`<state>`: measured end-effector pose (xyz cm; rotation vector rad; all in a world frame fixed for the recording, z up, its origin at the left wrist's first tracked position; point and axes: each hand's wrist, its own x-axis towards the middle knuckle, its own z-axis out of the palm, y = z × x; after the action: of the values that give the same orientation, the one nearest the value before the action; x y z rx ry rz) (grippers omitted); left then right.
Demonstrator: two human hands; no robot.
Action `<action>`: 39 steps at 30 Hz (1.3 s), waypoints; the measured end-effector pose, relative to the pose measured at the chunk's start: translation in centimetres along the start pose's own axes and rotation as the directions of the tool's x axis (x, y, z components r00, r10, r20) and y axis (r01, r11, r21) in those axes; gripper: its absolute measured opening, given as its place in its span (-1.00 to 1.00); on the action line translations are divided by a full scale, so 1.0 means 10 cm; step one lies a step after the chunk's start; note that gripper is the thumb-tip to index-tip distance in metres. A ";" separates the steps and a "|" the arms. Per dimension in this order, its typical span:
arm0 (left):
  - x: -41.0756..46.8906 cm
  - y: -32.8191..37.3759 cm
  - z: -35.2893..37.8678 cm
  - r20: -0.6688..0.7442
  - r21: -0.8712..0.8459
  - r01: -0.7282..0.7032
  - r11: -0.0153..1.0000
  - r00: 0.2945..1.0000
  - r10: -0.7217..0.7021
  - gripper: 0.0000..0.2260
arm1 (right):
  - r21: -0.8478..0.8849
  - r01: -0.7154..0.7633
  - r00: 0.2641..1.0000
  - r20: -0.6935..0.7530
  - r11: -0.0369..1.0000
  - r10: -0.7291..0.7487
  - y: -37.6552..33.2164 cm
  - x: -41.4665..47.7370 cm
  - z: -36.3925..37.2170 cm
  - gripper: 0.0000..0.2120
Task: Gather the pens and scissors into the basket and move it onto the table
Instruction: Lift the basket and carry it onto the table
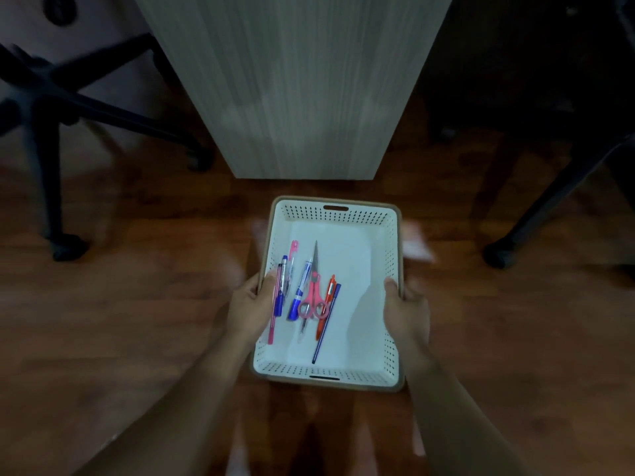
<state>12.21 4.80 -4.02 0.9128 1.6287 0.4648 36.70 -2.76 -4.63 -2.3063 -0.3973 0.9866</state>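
Note:
A white perforated basket point(391, 242) with a tan rim is held above the wooden floor. My left hand point(249, 309) grips its left side, thumb inside the wall. My right hand point(407, 309) grips the right side the same way. Inside lie pink-handled scissors point(312, 295), blades pointing away from me. Left of them lie blue and pink pens point(281, 290) and a blue marker point(299, 293). To the scissors' right lie an orange pen point(324, 310) and a thin dark blue pen point(326, 328).
A pale wood-grain table side panel point(302, 87) rises straight ahead, its foot just beyond the basket. Black wheeled chair bases stand at the left point(51, 108) and the right point(536, 218). White scraps point(417, 240) lie on the floor right of the basket.

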 end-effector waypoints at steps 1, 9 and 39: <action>-0.16 0.16 -0.06 -0.003 0.000 0.003 1.000 1.000 -0.003 -0.77 | -0.006 -0.011 1.000 -0.014 1.000 0.011 -0.13 -0.11 -0.11 -0.68; -1.85 1.87 -0.84 -0.021 -0.005 0.033 0.999 0.999 -0.033 -0.86 | 0.036 -0.038 0.997 0.062 0.999 0.036 -1.54 -1.52 -1.36 -0.66; -5.11 7.25 -4.06 0.508 0.545 -0.703 0.457 0.710 0.487 -0.64 | -0.236 0.318 0.910 0.346 0.918 -0.226 -6.29 -5.68 -4.65 -0.63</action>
<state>-1.37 17.31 91.74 2.1138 1.1399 0.1247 29.64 0.27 91.77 -2.2539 -1.0322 1.2150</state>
